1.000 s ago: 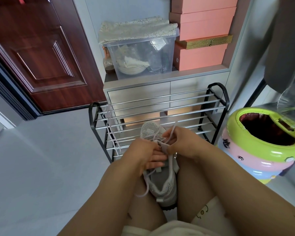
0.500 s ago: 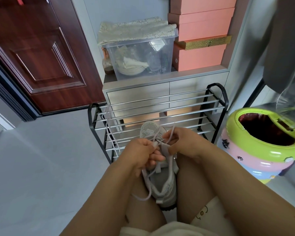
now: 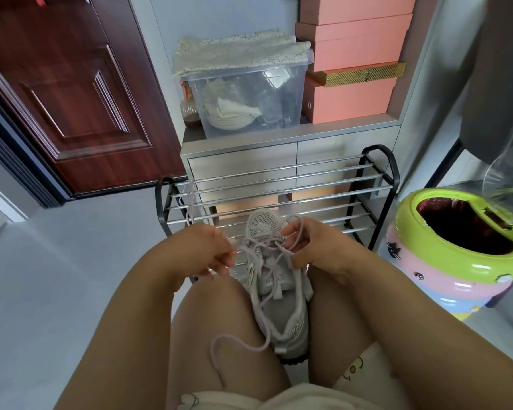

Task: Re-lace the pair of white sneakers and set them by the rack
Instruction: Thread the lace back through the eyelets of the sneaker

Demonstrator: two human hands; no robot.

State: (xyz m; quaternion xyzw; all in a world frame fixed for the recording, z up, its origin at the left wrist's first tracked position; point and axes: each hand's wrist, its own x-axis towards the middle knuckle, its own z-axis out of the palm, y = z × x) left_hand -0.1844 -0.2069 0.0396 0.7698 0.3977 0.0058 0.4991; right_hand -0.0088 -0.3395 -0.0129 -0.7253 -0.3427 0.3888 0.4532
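A white sneaker (image 3: 279, 294) sits wedged between the person's bare knees, toe pointing away toward the shoe rack (image 3: 279, 199) and heel toward the body, its opening facing up. A pale lilac lace (image 3: 267, 255) is threaded loosely across the upper eyelets, with slack strands crossing over the tongue. The right hand (image 3: 314, 250) is at the right side of the shoe near the toe, its fingers curled and pinching a loop of the lace that arcs above the fingertips. The left hand (image 3: 211, 253) is just left of the shoe, fingers bent inward; a strand of the lace runs toward its fingertips, but I cannot tell whether they actually grip it. One long free end of the lace trails down out of the shoe and curls across the left thigh. A second lace (image 3: 191, 202) of the same colour hangs over the left end of the rack's top rails. The rack is a black frame with metal bars, standing on the grey floor (image 3: 57, 276) in front of a low drawer cabinet (image 3: 243, 164). On the cabinet stand a clear plastic bin (image 3: 249, 99) covered with a lace cloth and a stack of pink boxes (image 3: 353, 60). A green, pink and blue waste bin (image 3: 444, 264) stands right of the rack, and a dark red door (image 3: 62, 93) is at the left.
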